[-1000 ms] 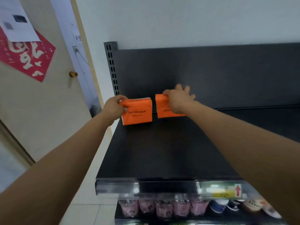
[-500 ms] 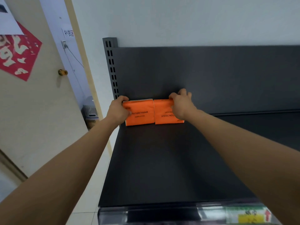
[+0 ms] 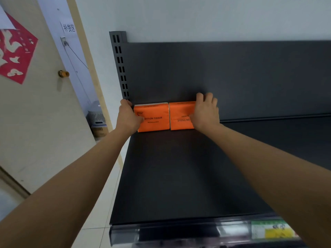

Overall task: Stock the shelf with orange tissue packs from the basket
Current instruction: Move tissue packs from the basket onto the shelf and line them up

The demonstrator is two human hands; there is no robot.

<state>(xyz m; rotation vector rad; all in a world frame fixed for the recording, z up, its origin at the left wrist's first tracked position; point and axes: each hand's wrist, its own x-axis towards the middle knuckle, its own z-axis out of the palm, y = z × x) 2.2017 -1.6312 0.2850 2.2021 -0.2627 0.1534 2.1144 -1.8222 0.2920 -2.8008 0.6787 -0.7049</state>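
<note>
Right, up at the back left corner of the shelf (image 3: pixel 179 176) two orange tissue packs stand on edge, side by side and touching, their backs up against the dark back panel (image 3: pixel 232 77). The left pack (image 3: pixel 155 117) sits nearest the slotted post (image 3: pixel 120 65) at the shelf's left edge, and its print reads the right way up. The right pack (image 3: pixel 180 115) stands just beside it towards the middle of the back edge, with its lettering upside down.

The left hand (image 3: pixel 128 116) grips the left pack by its outer end, thumb across the front face and fingers curled round behind. The right hand (image 3: pixel 206 113) holds the right pack at its right end, fingers hooked over the top edge and thumb pressed on the front. Both arms reach in over the front edge.

Along that front edge runs a clear price strip with a green and yellow label (image 3: pixel 274 230) near the front right corner. Left of the shelf is a pale door (image 3: pixel 35 122) with a brass knob (image 3: pixel 63 73) and a red paper (image 3: pixel 16 52) stuck on it.
</note>
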